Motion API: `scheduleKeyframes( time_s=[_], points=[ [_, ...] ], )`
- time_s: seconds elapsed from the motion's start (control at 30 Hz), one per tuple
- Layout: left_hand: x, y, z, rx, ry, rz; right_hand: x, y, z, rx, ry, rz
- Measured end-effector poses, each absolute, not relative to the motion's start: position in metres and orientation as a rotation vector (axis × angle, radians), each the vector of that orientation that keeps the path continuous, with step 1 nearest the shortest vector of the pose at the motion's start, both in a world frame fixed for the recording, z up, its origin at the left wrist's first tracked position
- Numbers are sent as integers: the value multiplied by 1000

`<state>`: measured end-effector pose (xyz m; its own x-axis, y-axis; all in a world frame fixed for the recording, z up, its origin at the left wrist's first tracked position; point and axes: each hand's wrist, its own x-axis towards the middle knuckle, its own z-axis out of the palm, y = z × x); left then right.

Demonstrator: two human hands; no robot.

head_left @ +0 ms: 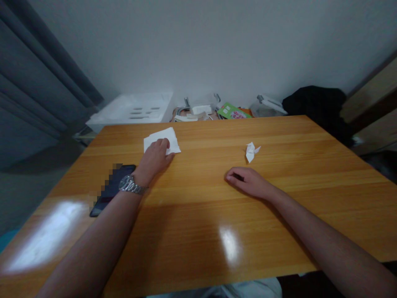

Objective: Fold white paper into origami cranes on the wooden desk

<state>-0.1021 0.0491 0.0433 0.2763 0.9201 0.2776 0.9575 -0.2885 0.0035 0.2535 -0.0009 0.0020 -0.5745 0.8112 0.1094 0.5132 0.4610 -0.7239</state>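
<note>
My left hand point(156, 158), with a metal watch point(132, 185) on its wrist, lies over the near edge of some white paper point(170, 134). Its fingers are curled down onto the paper, and the fingertips are partly hidden. My right hand point(249, 182) rests on its side on the table, fingers curled and thumb tip against them in a loop, with nothing visible in it. Just beyond that hand sits a small folded white paper bird point(251, 152), apart from the fingers. A dark phone point(116, 186) lies left of my left wrist.
The wooden table point(198, 186) has glare patches near its front. Behind its far edge are a white foam tray point(133, 109), a green booklet point(232, 111), a clear container point(268, 106) and a black cloth-like heap point(316, 101). A grey curtain point(37, 74) hangs at left.
</note>
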Motion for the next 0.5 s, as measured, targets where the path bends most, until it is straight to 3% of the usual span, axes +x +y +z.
scheduleKeyframes(
  time_s=[0.5],
  points=[
    [-110, 46, 46, -2333, -2030, -247, 253, -1, 1, -1096, -2264, 930]
  ],
)
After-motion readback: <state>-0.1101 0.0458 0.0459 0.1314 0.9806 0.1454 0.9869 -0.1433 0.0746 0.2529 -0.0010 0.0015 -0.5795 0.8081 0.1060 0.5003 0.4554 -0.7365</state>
